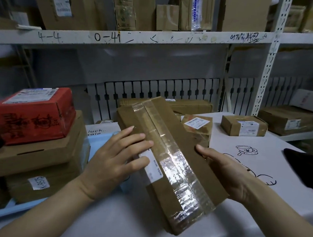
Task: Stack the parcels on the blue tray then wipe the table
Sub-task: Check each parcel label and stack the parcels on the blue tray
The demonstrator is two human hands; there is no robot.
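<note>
A long brown parcel (169, 160) with shiny tape down its middle is held tilted above the white table (273, 146), beside the blue tray (23, 211). The tray holds a pile of brown boxes (36, 157) with a red box (34, 114) on top. The left hand (117, 158) lies flat on the parcel, fingers straight. The right hand (228, 172) grips its right edge.

White metal shelving (158, 41) with handwritten numbers on its edge spans a grey wall (137, 64). A perforated upright (268, 71) stands at right. The light is dim.
</note>
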